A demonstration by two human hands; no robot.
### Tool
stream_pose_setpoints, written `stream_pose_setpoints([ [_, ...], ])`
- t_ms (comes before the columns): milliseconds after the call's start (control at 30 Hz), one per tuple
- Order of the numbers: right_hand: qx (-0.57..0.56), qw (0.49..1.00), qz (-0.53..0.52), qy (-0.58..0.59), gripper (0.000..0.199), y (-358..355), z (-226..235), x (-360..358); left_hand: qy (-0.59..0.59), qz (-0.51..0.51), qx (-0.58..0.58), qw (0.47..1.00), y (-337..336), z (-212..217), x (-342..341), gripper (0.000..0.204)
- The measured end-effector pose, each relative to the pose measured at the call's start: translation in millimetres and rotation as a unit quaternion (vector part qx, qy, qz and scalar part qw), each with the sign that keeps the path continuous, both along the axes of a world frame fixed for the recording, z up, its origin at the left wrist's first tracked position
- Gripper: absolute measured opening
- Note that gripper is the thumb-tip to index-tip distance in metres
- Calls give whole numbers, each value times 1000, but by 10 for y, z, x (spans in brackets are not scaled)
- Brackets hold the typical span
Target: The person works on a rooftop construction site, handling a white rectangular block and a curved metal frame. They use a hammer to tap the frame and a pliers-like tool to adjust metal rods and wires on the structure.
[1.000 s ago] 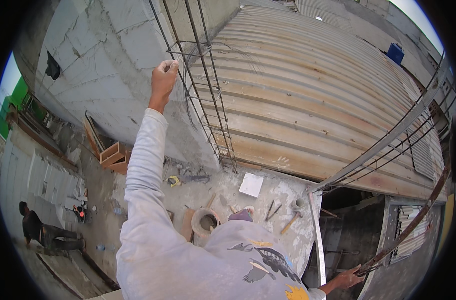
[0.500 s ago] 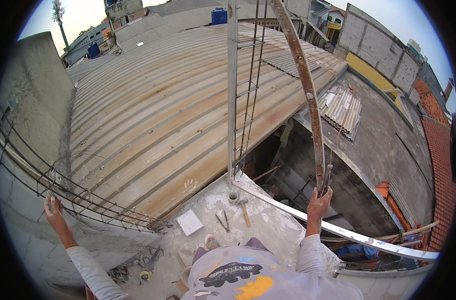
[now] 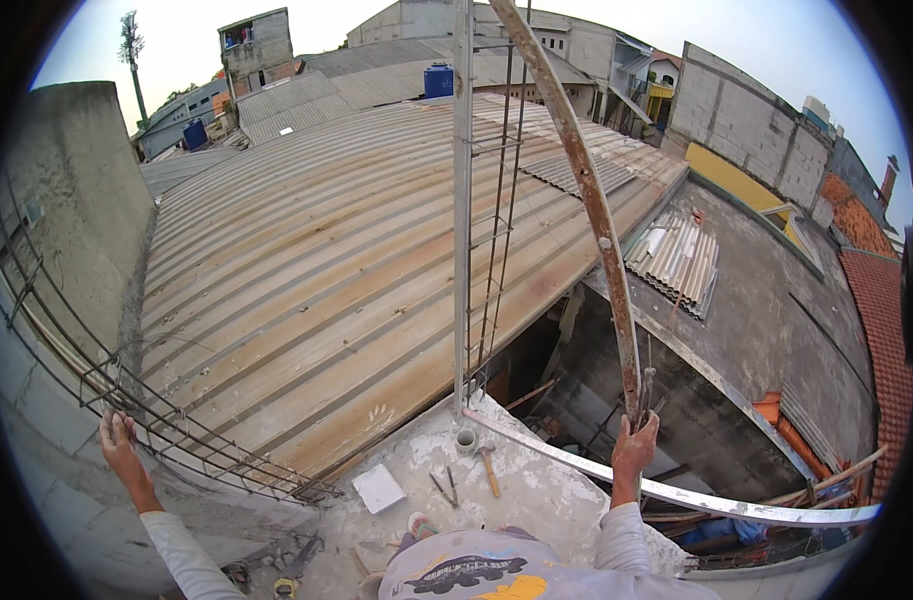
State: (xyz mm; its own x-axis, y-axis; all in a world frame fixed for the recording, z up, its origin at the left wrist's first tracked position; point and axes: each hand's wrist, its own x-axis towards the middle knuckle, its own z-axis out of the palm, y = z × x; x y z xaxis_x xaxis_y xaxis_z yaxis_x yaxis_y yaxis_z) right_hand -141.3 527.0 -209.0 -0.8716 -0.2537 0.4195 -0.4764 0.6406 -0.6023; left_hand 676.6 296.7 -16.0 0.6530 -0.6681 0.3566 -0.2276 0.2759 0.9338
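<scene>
My right hand (image 3: pixel 634 458) is closed around the lower end of a long, rusty metal bar (image 3: pixel 588 200), which rises and leans left past the top of the view. A thin wire or rod (image 3: pixel 648 375) stands beside its lower end. On the left, my left hand (image 3: pixel 128 455) is at the edge of the grey block wall (image 3: pixel 46 400), close under a rebar cage (image 3: pixel 176 430). Its fingers look apart and nothing shows in them. An upright metal profile (image 3: pixel 462 220) stands ahead of me, beside a vertical rebar frame (image 3: pixel 498 230).
On the concrete ledge lie a white block (image 3: pixel 379 489), pincers (image 3: pixel 443 487) and a hammer (image 3: pixel 489 472), near an upright pipe end (image 3: pixel 465 439). Beyond the ledge spreads a corrugated roof (image 3: pixel 326 290). A deep gap (image 3: pixel 576 400) opens at the right, behind a pale metal strip (image 3: pixel 716 499).
My view has tilted up, so more skyline shows and the ledge sits lower. The bar's upper part has shifted left in the picture, with my right hand still around its lower end.
</scene>
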Motion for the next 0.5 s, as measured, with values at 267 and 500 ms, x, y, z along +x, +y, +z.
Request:
stream_pose_setpoints([
  [267,27,1000,-3,-11,57,-93,30,-5,6,-39,-7,999,-55,-70,186,37],
  [500,49,998,36,-21,58,-256,-217,-3,-4,-45,-24,999,151,134,66,37],
])
